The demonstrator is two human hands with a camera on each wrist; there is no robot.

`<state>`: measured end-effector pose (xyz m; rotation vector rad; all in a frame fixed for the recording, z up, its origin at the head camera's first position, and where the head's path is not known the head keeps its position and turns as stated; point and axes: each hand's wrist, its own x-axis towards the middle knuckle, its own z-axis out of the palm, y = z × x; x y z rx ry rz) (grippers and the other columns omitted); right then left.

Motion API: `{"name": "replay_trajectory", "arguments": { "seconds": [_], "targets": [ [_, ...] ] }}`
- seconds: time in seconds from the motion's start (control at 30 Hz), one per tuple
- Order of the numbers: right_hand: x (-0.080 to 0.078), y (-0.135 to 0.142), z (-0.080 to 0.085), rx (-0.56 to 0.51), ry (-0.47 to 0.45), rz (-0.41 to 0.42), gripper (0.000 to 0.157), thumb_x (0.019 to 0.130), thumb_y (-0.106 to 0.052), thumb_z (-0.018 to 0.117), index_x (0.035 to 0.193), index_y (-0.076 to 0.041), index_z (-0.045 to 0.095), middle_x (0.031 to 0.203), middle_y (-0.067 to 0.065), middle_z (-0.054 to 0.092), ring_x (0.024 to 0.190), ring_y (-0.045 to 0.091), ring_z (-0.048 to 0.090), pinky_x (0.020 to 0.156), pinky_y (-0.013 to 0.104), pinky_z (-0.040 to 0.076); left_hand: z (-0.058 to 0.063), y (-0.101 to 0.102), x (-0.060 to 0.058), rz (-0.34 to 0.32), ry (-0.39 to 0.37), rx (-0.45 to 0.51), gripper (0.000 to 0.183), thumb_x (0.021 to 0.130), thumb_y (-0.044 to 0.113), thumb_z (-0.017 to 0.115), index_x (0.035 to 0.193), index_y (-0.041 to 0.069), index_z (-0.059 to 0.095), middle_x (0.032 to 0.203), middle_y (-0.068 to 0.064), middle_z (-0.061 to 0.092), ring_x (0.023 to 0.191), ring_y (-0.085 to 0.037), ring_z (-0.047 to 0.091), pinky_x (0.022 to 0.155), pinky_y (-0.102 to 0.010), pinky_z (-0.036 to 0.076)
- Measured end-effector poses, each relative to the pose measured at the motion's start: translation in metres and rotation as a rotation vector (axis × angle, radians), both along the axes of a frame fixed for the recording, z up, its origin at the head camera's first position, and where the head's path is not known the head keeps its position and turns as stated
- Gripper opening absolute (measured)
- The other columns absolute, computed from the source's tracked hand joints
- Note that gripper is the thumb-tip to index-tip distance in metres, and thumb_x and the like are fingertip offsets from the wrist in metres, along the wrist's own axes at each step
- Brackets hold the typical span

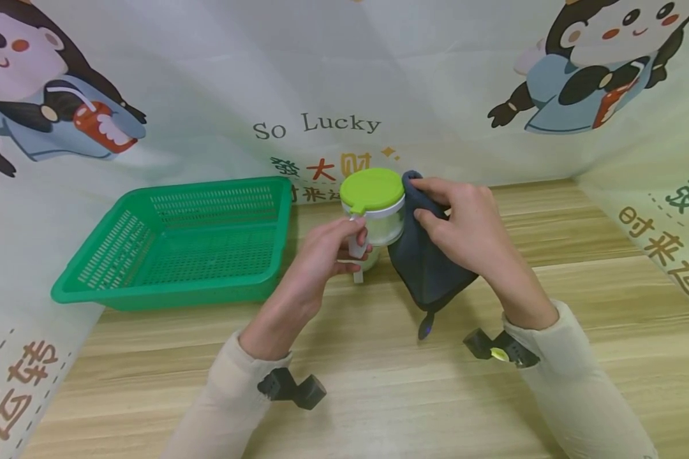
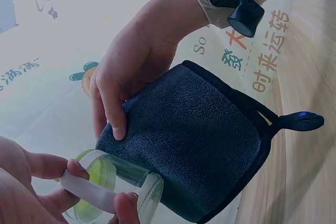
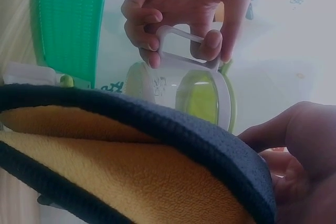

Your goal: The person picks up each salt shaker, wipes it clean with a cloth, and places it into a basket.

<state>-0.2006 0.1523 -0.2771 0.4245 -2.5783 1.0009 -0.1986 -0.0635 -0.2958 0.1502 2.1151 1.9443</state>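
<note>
Green-lidded clear cylindrical jar (image 1: 387, 228) gripped in left hand (image 1: 320, 253) near back edge of wooden worktop (image 1: 390, 382), folded dark-blue fleece cloth (image 1: 427, 268) pinched in right hand (image 1: 467, 220): presumably wiping, next needing jar rotation.

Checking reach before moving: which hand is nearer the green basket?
Left. The left hand, gripping the jar, is just right of the green basket; the right hand, holding the dark cloth, is farther right, past the jar.
</note>
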Motion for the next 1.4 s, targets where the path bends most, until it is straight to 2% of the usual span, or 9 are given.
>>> {"name": "replay_trajectory", "arguments": {
  "seconds": [1.4],
  "targets": [
    [-0.002, -0.0017, -0.0029, 0.01, -0.005, -0.003, 0.042, 0.097, -0.009, 0.065, 0.138, -0.007, 0.065, 0.126, 0.017, 0.073, 0.11, 0.035, 0.074, 0.087, 0.05, 0.059, -0.0026, 0.0012, -0.0006, 0.008, -0.014, -0.007, 0.032, 0.107, 0.034, 0.05, 0.085, 0.013, 0.056, 0.09, -0.003, 0.062, 0.087, -0.02, 0.06, 0.081, -0.033, 0.053]
  ]
}}
